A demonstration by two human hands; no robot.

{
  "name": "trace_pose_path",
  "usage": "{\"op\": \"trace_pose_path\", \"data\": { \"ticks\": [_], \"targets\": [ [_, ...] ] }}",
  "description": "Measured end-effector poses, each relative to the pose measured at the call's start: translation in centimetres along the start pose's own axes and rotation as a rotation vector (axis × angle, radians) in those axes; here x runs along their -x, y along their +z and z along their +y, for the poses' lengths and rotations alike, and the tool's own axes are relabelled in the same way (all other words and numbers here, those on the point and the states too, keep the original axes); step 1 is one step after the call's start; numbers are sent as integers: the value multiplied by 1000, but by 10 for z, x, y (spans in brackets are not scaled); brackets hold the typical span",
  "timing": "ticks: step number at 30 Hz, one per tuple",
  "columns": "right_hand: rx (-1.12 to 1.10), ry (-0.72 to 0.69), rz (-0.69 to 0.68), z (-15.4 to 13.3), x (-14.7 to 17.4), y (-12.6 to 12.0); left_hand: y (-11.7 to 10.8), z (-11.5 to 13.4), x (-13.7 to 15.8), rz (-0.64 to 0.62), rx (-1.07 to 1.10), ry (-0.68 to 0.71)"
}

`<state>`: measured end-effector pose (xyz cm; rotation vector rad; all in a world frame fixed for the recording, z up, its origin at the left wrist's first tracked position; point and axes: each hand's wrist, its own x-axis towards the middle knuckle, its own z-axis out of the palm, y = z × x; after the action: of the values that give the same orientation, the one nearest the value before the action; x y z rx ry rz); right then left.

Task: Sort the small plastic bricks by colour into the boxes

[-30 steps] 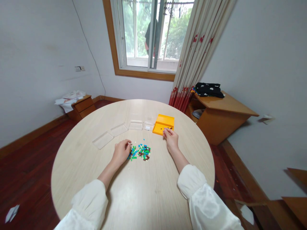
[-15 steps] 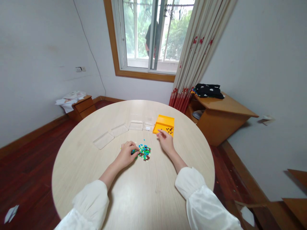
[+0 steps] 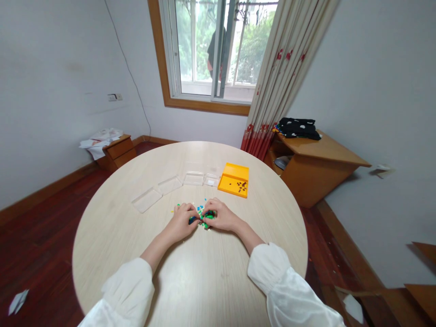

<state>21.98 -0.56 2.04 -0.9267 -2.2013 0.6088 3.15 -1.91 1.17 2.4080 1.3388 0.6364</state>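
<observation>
A small heap of tiny green, blue, white and brown toy building pieces (image 3: 206, 224) lies on the round table (image 3: 204, 272). My left hand (image 3: 184, 220) rests at the heap's left side, fingers curled in and thumb close to the fingertips. From the right, my right hand (image 3: 220, 215) reaches into the same heap with bent, pinching fingers. Both sets of fingertips nearly meet over the pieces and hide part of them. Whatever either hand grips is too small to make out. Behind my right hand stands an open yellow box (image 3: 223, 182) with several brown pieces in it.
Clear plastic boxes form an arc left of the yellow box, among them a left one (image 3: 146, 200) and a middle one (image 3: 194, 179). A wooden cabinet (image 3: 316, 168) with folded black cloth (image 3: 299, 128) stands at right. A person (image 3: 211, 54) shows beyond the window.
My right hand has moved from the yellow box down and left to the heap. More brown pieces in the box are now uncovered. The left hand stays almost in place.
</observation>
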Motion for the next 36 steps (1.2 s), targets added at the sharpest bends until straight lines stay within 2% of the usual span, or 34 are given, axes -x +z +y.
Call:
{"op": "trace_pose_path", "data": {
  "ticks": [8, 27, 36],
  "targets": [
    [19, 5, -84, -3, 0, 4, -1, 3, -1, -27, 26, -9],
    [13, 60, -140, -5, 0, 1, -4, 12, -2, -39, 45, -53],
    [29, 45, -175, -4, 0, 1, -4, 5, -3, 106, 114, -41]
  ]
}}
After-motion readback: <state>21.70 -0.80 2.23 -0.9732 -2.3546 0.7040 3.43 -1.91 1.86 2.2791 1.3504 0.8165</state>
